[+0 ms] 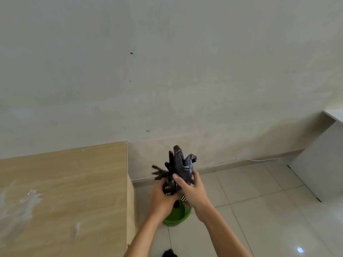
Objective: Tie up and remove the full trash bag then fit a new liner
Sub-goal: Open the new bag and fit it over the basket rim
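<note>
Both bare forearms reach forward and slightly up from the bottom of the view, converging near the middle. The left hand (163,196) sits lower, its fingers curled round the gathered dark plastic it grips, back of the hand toward the camera. The right hand (191,190) is just beside it and a little higher, thumb stretched up along the near side of the plastic while the fingers wrap behind it. The two hands nearly touch.
</note>
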